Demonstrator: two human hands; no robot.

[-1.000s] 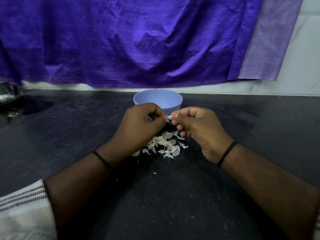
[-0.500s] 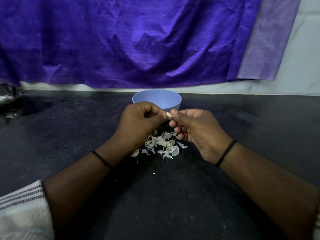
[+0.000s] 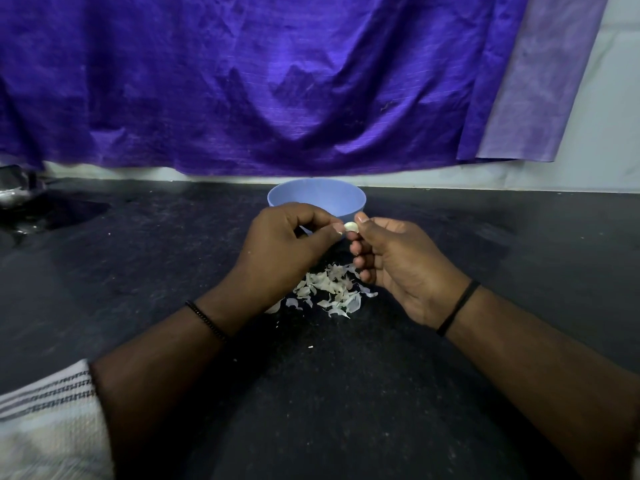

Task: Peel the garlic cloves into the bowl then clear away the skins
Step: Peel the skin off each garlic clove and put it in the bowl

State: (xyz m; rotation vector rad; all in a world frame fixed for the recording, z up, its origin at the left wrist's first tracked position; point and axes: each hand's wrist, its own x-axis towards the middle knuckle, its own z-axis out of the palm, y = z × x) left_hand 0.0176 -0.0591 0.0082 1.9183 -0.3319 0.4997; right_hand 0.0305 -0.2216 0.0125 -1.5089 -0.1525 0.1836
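A small pale garlic clove [image 3: 350, 226] is pinched between the thumb and fingertips of my right hand [image 3: 401, 265]. My left hand [image 3: 287, 247] meets it from the left, its fingertips touching the clove's left end. Both hands hover just in front of a light blue bowl [image 3: 317, 197], whose inside is hidden from this angle. Under the hands, a pile of white garlic skins [image 3: 329, 289] lies on the dark counter [image 3: 346, 393].
A purple cloth [image 3: 259, 81] hangs along the wall behind the bowl. A shiny metal object [image 3: 17, 190] sits at the far left edge of the counter. A few skin crumbs lie scattered in front of the pile.
Both hands have lifted slightly toward the bowl's front rim, and more of the clove shows between the fingertips. The skin pile has not shifted.
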